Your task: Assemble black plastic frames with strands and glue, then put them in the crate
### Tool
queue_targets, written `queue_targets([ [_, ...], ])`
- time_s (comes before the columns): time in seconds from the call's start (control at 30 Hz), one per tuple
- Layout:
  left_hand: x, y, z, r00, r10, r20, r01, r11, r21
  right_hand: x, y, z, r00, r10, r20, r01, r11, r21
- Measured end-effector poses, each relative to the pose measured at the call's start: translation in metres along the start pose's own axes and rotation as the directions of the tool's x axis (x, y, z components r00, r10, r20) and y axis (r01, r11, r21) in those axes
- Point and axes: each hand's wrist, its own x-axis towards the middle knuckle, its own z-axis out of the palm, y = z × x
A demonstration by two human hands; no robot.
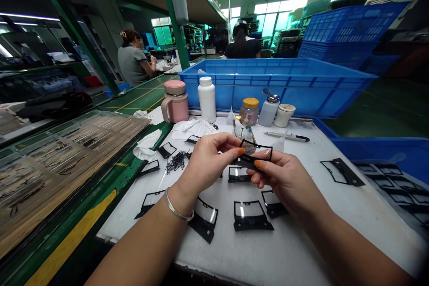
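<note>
Above the white work surface, my left hand (214,154) and my right hand (283,174) both pinch one black-framed clear plastic panel (256,148), tilted between the fingertips. Its lower edge is a wide black strip. Similar panels lie around: one panel (250,215) in front of my hands, another (205,214) by my left wrist, and one panel (342,172) off to the right. Under the held piece is a further panel (238,174), partly covered by my fingers. A pile of thin black strips (176,161) rests left of my left hand.
Behind stand a pink mug (175,103), a white bottle (207,100), a pump bottle (268,111) and small jars. A pen-like tool (286,136) lies at right. A large blue crate (278,85) borders the back. Finished-looking panels (398,187) fill a bin at right; a compartment tray (67,152) sits left.
</note>
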Motion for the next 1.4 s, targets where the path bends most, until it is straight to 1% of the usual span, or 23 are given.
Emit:
queue_targets([
  [0.17,0.0,0.0,0.0,1.0,0.003,0.01,-0.003,1.0,0.003,0.0,-0.001,0.0,1.0,-0.009,-0.015,0.008,1.0,-0.029],
  [0.4,0.0,0.001,0.0,1.0,-0.012,-0.009,0.011,1.0,-0.021,-0.001,-0.001,0.001,1.0,0.01,-0.007,-0.01,1.0,0.005],
  [0.53,0.0,0.001,0.0,1.0,-0.003,0.0,0.003,1.0,0.001,-0.001,-0.001,0.0,1.0,0.012,-0.015,-0.012,1.0,-0.004],
  [0.87,-0.001,0.001,0.001,1.0,-0.002,0.009,0.002,1.0,0.027,0.001,0.002,-0.002,0.999,-0.055,-0.002,0.055,0.999,0.0],
  [1.03,0.0,0.004,0.001,1.0,0.02,-0.011,-0.019,0.999,0.036,0.001,-0.001,-0.002,1.0,-0.015,0.027,0.015,1.0,0.007],
  [1.13,0.0,0.007,-0.002,1.0,0.008,-0.026,-0.007,0.999,0.042,0.002,-0.003,-0.003,0.999,-0.032,0.039,0.034,0.998,-0.055],
  [1.27,-0.001,0.008,-0.004,1.0,-0.002,-0.027,0.003,0.998,0.059,0.004,-0.009,-0.005,0.993,-0.122,0.009,0.121,0.978,-0.171],
  [1.33,-0.001,0.007,-0.005,1.0,-0.004,-0.004,0.004,0.998,0.066,0.003,-0.018,-0.011,0.989,-0.144,0.033,0.148,0.96,-0.237],
  [1.4,-0.001,0.006,-0.005,1.0,-0.009,0.013,0.008,0.997,0.076,-0.001,-0.033,-0.023,0.988,-0.128,0.087,0.15,0.932,-0.33],
])
